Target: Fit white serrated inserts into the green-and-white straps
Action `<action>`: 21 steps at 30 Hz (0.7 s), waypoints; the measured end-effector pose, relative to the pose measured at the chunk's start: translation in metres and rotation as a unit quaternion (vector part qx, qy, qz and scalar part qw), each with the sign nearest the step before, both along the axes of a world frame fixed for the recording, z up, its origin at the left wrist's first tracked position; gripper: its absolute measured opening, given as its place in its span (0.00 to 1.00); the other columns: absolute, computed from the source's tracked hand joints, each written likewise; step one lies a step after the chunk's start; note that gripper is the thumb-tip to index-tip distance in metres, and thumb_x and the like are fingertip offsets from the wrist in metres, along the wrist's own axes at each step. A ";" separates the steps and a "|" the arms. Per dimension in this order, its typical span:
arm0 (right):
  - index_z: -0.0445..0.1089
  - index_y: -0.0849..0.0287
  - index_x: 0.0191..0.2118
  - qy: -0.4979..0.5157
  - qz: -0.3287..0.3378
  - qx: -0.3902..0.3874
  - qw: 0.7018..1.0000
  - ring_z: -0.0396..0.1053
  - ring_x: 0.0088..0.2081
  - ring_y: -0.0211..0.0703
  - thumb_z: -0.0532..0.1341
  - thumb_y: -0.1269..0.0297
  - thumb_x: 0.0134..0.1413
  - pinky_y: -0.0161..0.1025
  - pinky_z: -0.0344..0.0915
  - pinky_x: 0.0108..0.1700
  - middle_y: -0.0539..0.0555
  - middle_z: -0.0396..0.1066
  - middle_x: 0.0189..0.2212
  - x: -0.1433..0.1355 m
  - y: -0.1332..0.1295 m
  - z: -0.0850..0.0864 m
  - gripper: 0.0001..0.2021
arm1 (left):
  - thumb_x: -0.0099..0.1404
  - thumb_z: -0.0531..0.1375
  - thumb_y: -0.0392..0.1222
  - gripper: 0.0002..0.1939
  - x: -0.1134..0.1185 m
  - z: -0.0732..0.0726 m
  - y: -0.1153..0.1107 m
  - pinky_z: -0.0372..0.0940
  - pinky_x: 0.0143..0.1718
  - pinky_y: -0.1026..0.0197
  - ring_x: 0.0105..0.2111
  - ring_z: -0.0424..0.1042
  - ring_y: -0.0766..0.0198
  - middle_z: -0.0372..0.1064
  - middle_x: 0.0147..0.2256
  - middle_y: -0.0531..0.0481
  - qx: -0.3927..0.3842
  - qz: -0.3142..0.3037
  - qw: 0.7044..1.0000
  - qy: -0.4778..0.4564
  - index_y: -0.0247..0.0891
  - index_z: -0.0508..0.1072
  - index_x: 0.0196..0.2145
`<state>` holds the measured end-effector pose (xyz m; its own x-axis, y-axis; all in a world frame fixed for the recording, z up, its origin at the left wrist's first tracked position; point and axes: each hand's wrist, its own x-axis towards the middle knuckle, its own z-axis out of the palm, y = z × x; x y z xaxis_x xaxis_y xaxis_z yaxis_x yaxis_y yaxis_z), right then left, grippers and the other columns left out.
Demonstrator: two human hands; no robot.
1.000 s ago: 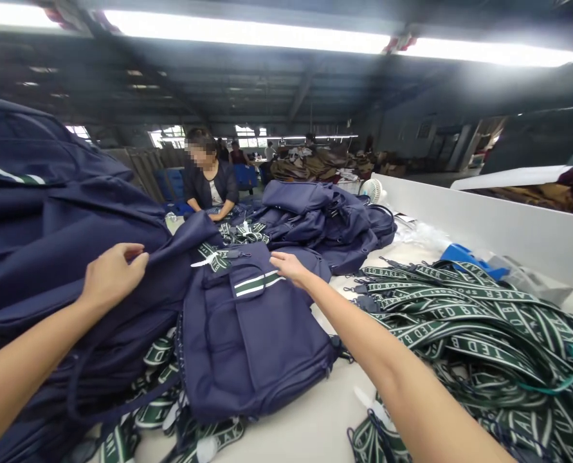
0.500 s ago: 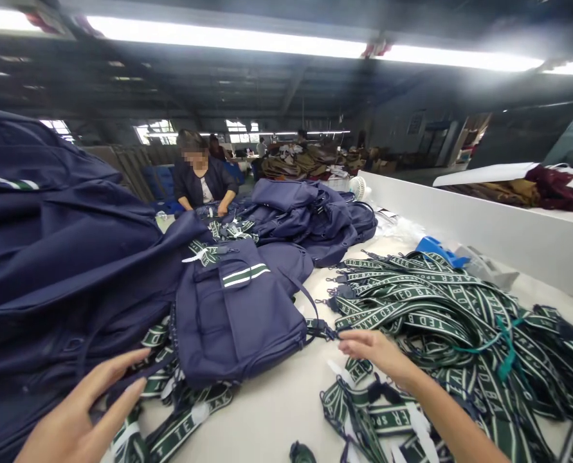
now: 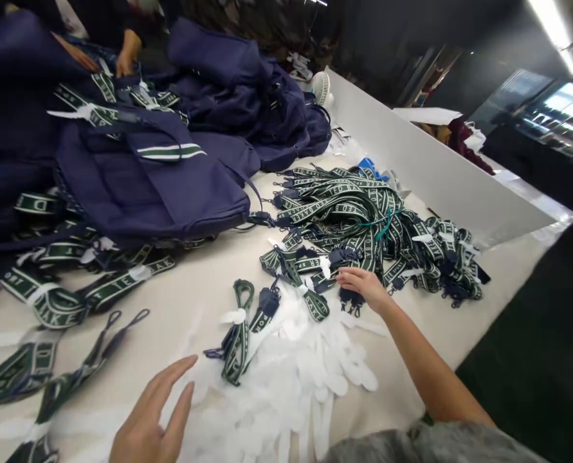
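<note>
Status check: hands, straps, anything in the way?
Left hand open, flat over white tags. Right hand reaching into strap pile, grip unclear. Loose strap lies between them.

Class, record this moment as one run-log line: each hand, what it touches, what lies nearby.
left hand: open, over white tags | right hand: on green straps | navy bag: behind

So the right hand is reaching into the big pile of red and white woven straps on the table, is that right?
Not quite: the straps are green and white, not red and white. The head view shows the right hand at the near edge of that pile on the table.
</note>
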<state>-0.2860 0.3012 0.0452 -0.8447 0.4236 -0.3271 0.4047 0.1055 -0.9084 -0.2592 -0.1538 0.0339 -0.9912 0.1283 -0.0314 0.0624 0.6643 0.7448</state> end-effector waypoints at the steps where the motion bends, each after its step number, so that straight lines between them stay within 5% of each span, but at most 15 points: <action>1: 0.76 0.65 0.46 -0.001 0.016 0.013 1.000 0.76 0.41 0.48 0.68 0.52 0.48 0.47 0.71 0.48 0.64 0.78 0.40 -0.004 -0.005 -0.003 0.24 | 0.64 0.54 0.56 0.18 0.007 -0.006 0.002 0.72 0.29 0.58 0.50 0.73 0.50 0.72 0.52 0.52 -0.004 -0.020 1.000 0.015 0.54 0.71 0.51; 5: 0.74 0.63 0.50 0.033 0.080 0.097 0.991 0.74 0.44 0.48 0.65 0.51 0.51 0.46 0.70 0.48 0.62 0.76 0.44 -0.014 -0.026 -0.024 0.24 | 0.67 0.53 0.55 0.21 0.034 -0.032 0.000 0.64 0.57 0.47 0.55 0.68 0.48 0.68 0.55 0.45 -0.013 -0.027 0.998 0.047 0.45 0.68 0.54; 10: 0.63 0.57 0.62 0.094 0.147 0.245 0.954 0.69 0.48 0.52 0.61 0.51 0.56 0.51 0.69 0.50 0.62 0.69 0.52 -0.020 -0.036 -0.046 0.30 | 0.67 0.50 0.62 0.27 0.057 -0.043 0.000 0.64 0.56 0.44 0.55 0.66 0.46 0.63 0.58 0.45 -0.037 0.052 0.998 -0.019 0.45 0.63 0.57; 15: 0.61 0.56 0.64 0.130 0.266 0.409 0.863 0.44 0.67 0.59 0.61 0.66 0.52 0.57 0.42 0.68 0.60 0.52 0.66 -0.062 -0.034 -0.038 0.32 | 0.64 0.50 0.66 0.33 0.037 -0.035 0.023 0.69 0.42 0.50 0.56 0.64 0.43 0.61 0.60 0.44 -0.059 0.024 0.998 0.004 0.44 0.62 0.59; 21: 0.48 0.53 0.70 0.084 0.433 0.492 0.751 0.36 0.71 0.56 0.64 0.73 0.43 0.56 0.36 0.69 0.55 0.41 0.71 -0.135 -0.053 -0.017 0.46 | 0.68 0.45 0.56 0.37 0.000 -0.023 0.080 0.52 0.64 0.47 0.63 0.54 0.46 0.56 0.63 0.33 -0.178 -0.023 0.984 -0.018 0.25 0.54 0.64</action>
